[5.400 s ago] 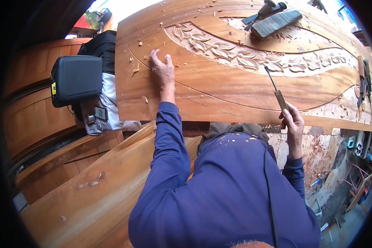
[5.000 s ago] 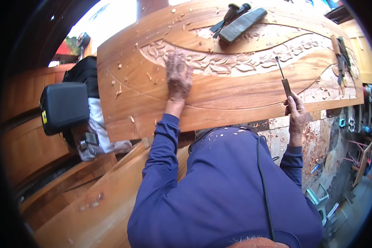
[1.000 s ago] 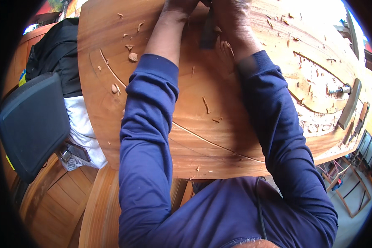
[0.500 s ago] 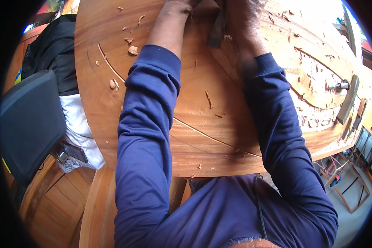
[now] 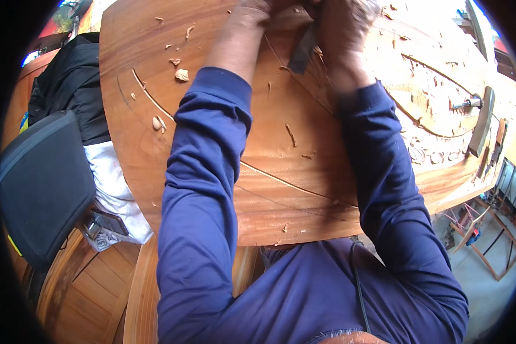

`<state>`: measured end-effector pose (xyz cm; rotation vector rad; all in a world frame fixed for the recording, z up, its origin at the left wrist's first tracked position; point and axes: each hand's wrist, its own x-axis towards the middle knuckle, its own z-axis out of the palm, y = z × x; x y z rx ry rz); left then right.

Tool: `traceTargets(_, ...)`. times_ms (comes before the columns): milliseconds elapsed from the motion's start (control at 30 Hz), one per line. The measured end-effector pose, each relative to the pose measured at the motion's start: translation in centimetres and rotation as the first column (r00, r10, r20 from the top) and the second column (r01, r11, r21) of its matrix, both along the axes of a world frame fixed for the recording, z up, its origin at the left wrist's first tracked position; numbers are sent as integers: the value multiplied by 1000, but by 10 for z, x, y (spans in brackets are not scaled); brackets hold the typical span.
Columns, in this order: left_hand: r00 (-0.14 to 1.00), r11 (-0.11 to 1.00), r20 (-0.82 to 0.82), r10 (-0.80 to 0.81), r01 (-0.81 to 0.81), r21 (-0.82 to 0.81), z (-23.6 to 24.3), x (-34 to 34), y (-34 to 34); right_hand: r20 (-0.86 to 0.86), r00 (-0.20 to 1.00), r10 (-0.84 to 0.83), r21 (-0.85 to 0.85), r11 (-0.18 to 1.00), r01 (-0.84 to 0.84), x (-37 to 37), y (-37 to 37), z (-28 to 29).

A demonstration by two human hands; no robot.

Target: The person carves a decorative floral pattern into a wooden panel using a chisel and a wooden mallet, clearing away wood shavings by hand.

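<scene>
Both my hands meet at the top edge of the view, over a broad wooden panel with carved grooves. My right hand is closed, with a dark flat-ended tool slanting down between it and my left hand. The tool's upper part is hidden, so I cannot tell its exact kind. My left hand is partly cut off by the top edge; its fingers bend in toward the tool's upper end, and what they grip is hidden. Wood shavings lie below and around the hands.
A clamp with a dark bar sits at the panel's right, beside carved relief. At left stand a dark chair back, black cloth and white cloth. A wooden frame rests on the floor at lower right.
My hands and the dark tool have shifted slightly. The panel sits a little differently in the view, with its right side higher. The shavings look much the same.
</scene>
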<state>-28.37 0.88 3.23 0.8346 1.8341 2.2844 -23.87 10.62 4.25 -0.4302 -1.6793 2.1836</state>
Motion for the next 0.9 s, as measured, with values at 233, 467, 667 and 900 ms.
traceTargets(233,1000,1000,-29,9,-10,-26,-5,-3,-4,-45,992,-121,-522,849,80,48,-5,17)
traceTargets(467,993,993,36,109,-110,34,-4,-9,-11,-174,983,62,-252,962,-105,14,8,6)
traceTargets(667,998,999,59,39,-41,26,2,-6,-2,-196,975,101,-239,960,-148,10,-14,10)
traceTargets(900,997,999,70,-27,26,25,0,0,5,-222,973,60,-183,978,-102,17,-12,7)
